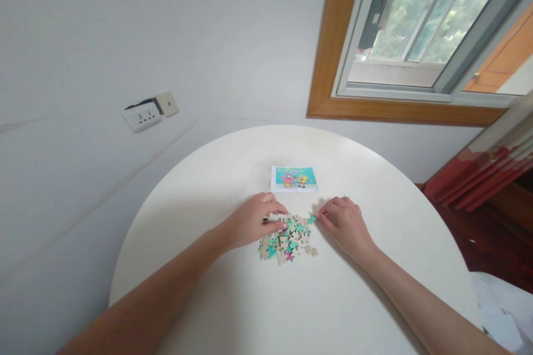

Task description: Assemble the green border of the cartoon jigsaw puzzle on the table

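Observation:
A loose heap of jigsaw puzzle pieces (287, 241) lies on the white round table (316, 305), some teal or pink side up, others plain beige. My left hand (254, 221) reaches over the heap's left edge. Its thumb and forefinger are apart, and the thumb tip rests at the pieces. On the other side, my right hand (345, 226) pinches a teal puzzle piece (312, 219) between thumb and fingertips at the heap's right edge. Behind the heap lies a picture card (295, 179) with cartoon figures on a teal ground.
A small teal bit (344, 197) shows just beyond my right hand. The table's far edge nears a white wall (233, 39) with a socket plate (144, 116). At the right are a wood-framed window (320, 89), a red and white curtain (466, 177) and white material (503, 310).

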`<state>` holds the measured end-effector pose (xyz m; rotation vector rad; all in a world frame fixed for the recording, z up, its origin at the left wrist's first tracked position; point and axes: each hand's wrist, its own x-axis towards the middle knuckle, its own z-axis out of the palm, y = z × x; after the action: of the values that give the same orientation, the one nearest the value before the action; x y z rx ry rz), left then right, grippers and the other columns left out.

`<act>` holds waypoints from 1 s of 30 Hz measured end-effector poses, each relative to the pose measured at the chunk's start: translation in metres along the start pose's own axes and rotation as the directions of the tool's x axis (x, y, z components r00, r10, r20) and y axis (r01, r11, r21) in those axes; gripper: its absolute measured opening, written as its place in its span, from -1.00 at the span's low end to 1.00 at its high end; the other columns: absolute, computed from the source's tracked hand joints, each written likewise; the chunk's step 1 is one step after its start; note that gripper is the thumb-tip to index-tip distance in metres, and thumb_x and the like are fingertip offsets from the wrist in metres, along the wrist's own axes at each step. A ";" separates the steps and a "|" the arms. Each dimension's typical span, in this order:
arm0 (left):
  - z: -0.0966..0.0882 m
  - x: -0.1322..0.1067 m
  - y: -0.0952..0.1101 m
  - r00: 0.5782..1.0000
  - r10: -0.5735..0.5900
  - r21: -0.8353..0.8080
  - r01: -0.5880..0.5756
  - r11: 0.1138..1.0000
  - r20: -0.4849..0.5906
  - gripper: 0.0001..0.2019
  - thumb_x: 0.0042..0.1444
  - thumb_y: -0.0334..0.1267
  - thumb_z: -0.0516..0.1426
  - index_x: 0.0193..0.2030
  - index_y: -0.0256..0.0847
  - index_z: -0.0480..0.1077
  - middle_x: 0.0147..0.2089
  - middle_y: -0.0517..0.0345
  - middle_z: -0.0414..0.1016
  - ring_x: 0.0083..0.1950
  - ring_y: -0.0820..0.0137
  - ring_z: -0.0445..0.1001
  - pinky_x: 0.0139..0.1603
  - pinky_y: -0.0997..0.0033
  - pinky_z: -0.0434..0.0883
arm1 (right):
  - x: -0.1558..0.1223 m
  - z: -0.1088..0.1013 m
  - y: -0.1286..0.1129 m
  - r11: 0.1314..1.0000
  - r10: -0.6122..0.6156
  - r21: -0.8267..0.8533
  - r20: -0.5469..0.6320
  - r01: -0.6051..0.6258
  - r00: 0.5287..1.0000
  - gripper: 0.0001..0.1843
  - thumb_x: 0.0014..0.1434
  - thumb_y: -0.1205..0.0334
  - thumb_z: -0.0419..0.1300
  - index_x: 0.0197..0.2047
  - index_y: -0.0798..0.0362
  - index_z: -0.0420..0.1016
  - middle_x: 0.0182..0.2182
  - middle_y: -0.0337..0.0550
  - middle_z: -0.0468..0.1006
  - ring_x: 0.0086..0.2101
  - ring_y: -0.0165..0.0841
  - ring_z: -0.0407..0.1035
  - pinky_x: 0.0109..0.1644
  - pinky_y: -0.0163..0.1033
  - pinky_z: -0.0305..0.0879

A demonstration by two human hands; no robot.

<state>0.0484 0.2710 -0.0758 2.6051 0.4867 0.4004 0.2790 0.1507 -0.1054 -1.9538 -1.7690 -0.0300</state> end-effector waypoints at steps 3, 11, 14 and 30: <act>0.002 -0.001 0.003 1.000 -0.008 0.027 0.008 1.000 0.029 -0.68 0.12 -0.04 0.16 -0.04 -0.12 0.44 -0.15 0.08 0.38 -0.06 0.28 0.35 -0.05 0.35 0.28 | -0.001 -0.001 -0.002 1.000 -0.012 0.002 0.019 0.012 1.000 -0.79 0.19 0.10 0.14 -0.37 -0.02 0.53 -0.34 -0.13 0.51 -0.24 -0.22 0.26 -0.19 -0.14 0.07; 0.007 0.000 0.003 0.998 -0.007 0.062 0.003 0.998 0.055 -0.77 0.12 -0.15 0.18 -0.10 -0.15 0.43 -0.15 0.11 0.40 -0.06 0.29 0.35 -0.06 0.36 0.27 | -0.001 0.000 -0.002 0.998 -0.044 0.044 0.021 0.043 0.999 -0.84 0.20 0.20 0.12 -0.25 -0.06 0.54 -0.29 -0.16 0.51 -0.19 -0.22 0.27 -0.14 -0.13 0.09; 0.008 0.001 0.002 0.999 -0.004 0.050 0.002 0.999 0.040 -0.78 0.11 -0.15 0.18 -0.13 -0.16 0.42 -0.17 0.12 0.41 -0.08 0.30 0.35 -0.06 0.36 0.27 | -0.002 0.001 -0.001 0.992 -0.101 0.071 0.018 0.099 0.995 -0.78 0.21 0.27 0.10 -0.15 -0.12 0.55 -0.29 -0.17 0.50 -0.20 -0.24 0.27 -0.12 -0.13 0.12; 0.001 0.001 0.004 0.997 -0.017 -0.093 0.010 0.996 -0.079 -0.81 0.10 -0.28 0.16 -0.12 -0.16 0.40 -0.15 0.13 0.38 -0.16 0.38 0.37 -0.11 0.41 0.35 | -0.003 -0.002 -0.004 0.961 -0.216 0.169 -0.043 0.221 0.975 -0.68 0.18 0.40 0.07 -0.08 -0.05 0.53 -0.25 -0.11 0.50 -0.19 -0.25 0.28 -0.10 -0.11 0.18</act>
<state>0.0510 0.2681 -0.0746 2.5028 0.5001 0.5121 0.2753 0.1471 -0.1030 -1.6243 -1.8964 0.0239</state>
